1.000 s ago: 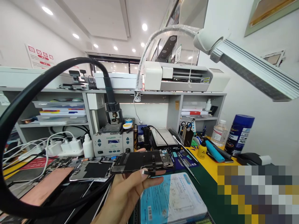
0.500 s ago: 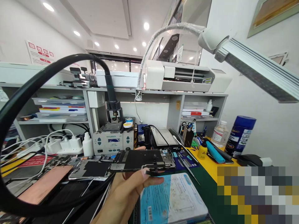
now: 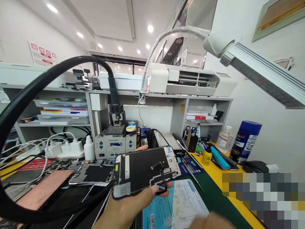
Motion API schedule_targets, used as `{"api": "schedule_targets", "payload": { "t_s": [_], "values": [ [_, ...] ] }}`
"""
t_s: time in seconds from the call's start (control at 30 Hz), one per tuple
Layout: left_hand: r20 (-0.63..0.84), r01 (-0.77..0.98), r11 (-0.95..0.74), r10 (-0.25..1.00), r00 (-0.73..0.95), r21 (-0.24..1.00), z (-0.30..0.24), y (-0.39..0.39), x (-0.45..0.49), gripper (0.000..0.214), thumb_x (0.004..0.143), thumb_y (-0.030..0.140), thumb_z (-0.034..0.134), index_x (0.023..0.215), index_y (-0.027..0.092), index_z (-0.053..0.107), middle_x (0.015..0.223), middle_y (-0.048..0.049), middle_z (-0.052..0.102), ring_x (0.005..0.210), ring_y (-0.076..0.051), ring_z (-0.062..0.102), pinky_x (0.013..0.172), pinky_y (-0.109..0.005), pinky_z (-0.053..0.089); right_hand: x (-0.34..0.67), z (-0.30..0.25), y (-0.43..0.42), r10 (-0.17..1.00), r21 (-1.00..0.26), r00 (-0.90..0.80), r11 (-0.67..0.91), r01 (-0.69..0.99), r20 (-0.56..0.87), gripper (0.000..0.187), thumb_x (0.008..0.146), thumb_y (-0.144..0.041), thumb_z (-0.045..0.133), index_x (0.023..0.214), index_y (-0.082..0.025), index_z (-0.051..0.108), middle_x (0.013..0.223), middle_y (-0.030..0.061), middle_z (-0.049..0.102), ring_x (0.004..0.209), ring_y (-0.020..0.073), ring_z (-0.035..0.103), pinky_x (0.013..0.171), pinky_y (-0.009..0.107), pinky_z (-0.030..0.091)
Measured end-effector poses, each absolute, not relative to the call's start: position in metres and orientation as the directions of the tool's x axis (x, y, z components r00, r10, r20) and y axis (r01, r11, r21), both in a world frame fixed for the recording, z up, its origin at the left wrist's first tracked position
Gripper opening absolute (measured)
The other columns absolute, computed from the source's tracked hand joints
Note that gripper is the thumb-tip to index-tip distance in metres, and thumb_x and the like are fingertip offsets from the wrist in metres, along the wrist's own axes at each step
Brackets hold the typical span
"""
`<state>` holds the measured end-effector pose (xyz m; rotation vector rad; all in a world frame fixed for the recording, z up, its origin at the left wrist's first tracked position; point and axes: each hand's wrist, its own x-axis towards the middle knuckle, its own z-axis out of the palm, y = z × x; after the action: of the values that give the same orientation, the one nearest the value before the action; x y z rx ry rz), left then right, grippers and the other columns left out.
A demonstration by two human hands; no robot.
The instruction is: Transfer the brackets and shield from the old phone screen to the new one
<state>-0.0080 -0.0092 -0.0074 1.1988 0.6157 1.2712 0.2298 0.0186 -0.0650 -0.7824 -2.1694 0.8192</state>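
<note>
In the head view, my left hand grips a phone screen assembly by its edges, thumb at the near side and fingertips showing at the far side. Its black back faces up and toward me, with a flex cable sticking up and metal brackets along the right end. A dark loop of cable hangs by my thumb. Below lies a blue and white box. At the bottom edge my right hand shows only as a blur over the box's near side, its fingers unreadable.
A rework station with a thick black hose arching on the left stands behind. Phone parts crowd the left. Tweezers, a yellow bottle and a blue spray can sit to the right. A lamp hangs above.
My left hand has tilted the phone screen assembly, so more of its back shows and its near edge sits lower. A blurred right hand has come in at the bottom.
</note>
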Motion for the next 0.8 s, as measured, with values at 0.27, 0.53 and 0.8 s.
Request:
{"api": "schedule_targets", "payload": {
  "t_s": [0.27, 0.53, 0.8],
  "values": [
    [0.24, -0.264, -0.163, 0.926, 0.292, 0.951, -0.007, -0.005, -0.016, 0.052, 0.083, 0.039, 0.071, 0.131, 0.02, 0.062, 0.099, -0.0111, 0.08, 0.092, -0.032, 0.074, 0.09, -0.049, 0.058, 0.212, 0.016, -0.006, 0.564, -0.423, -0.254, 0.789, 0.445, 0.785, 0.015, 0.091, -0.014, 0.058, 0.102, -0.024, 0.064, 0.075, 0.001, 0.052, 0.056, 0.0136, 0.045, 0.047, 0.027, 0.034],
    [0.246, -0.244, -0.177, 0.925, 0.291, 0.953, -0.008, -0.006, -0.015, 0.061, 0.081, 0.042, 0.073, 0.136, 0.019, 0.057, 0.099, -0.0122, 0.079, 0.089, -0.032, 0.074, 0.088, -0.049, 0.058, 0.196, 0.0, -0.003, 0.469, -0.309, -0.35, 0.851, 0.425, 0.811, 0.022, 0.085, -0.005, 0.056, 0.103, -0.019, 0.06, 0.075, 0.0032, 0.054, 0.066, 0.0171, 0.053, 0.052, 0.028, 0.039],
    [0.254, -0.189, -0.203, 0.916, 0.31, 0.961, -0.013, -0.003, -0.017, 0.026, 0.083, 0.039, 0.071, 0.094, 0.016, 0.078, 0.094, -0.0121, 0.08, 0.091, -0.031, 0.074, 0.09, -0.045, 0.057, 0.192, -0.003, -0.004, 0.5, -0.351, -0.319, 0.835, 0.423, 0.805, 0.019, 0.086, -0.007, 0.056, 0.1, -0.019, 0.058, 0.075, 0.0025, 0.052, 0.063, 0.0155, 0.052, 0.047, 0.025, 0.038]
  ]
}}
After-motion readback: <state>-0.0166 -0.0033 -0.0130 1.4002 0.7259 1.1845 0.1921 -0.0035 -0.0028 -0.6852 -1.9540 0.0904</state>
